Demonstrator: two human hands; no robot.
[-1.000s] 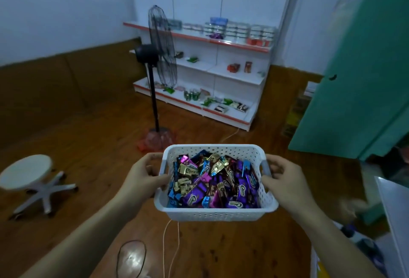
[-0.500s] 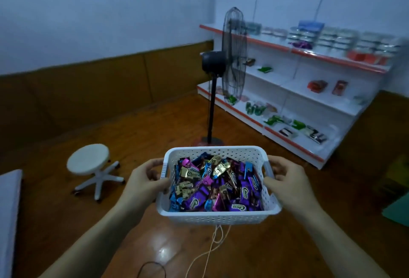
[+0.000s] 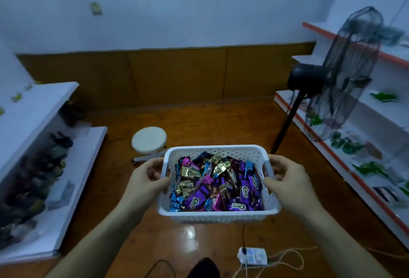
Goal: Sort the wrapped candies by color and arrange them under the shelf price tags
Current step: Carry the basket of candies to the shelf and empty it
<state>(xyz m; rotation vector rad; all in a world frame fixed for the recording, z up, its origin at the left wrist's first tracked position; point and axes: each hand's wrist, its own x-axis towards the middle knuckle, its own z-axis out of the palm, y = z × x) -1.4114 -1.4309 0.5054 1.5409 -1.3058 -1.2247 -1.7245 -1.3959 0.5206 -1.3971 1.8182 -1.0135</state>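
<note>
A white perforated basket [image 3: 219, 217] is held in the air in front of me, full of wrapped candies [image 3: 215, 186] in purple, blue, gold and pink. My left hand [image 3: 145, 181] grips its left rim, thumb inside the wall. My right hand [image 3: 285, 181] grips the right rim and handle the same way. A white shelf unit [image 3: 374, 127] with red edges stands at the right. Another white shelf [image 3: 44, 109] with dark packets stands at the left.
A black standing fan [image 3: 345, 74] stands in front of the right shelf. A white round stool [image 3: 148, 139] stands on the wooden floor beyond the basket. A white power strip [image 3: 252, 255] with cords lies on the floor near my feet.
My view has swung left: the fan and red-edged shelf moved to the right edge, and the left shelf came into sight. Both hands keep the same hold on the basket.
</note>
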